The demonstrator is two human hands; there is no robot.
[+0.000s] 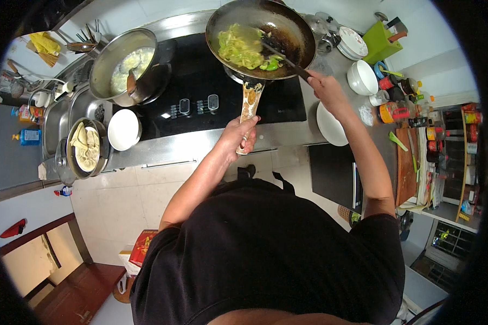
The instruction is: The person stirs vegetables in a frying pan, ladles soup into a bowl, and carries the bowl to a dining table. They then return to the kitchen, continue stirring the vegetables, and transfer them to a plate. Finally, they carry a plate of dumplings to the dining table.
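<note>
My left hand [240,138] is wrapped around the worn, pale handle [252,97] of a dark wok [299,36]. In my right hand [327,91] is the dark grip of a long-handled cooking utensil [282,57], its far end among the food. Sliced green vegetables [240,46] lie in the left half of the wok, and brighter green pieces [271,63] sit near its front rim. Steam blurs part of the food. Beneath the wok is a black glass cooktop [195,77].
Left on the cooktop stands a steel pot [101,73] of pale, cloudy food with a utensil inside. A white bowl [122,129] and a pan of flatbreads [85,148] sit left. A white plate [329,126], stacked bowls [362,77], a green knife block [380,44] and a cutting board [404,166] are right.
</note>
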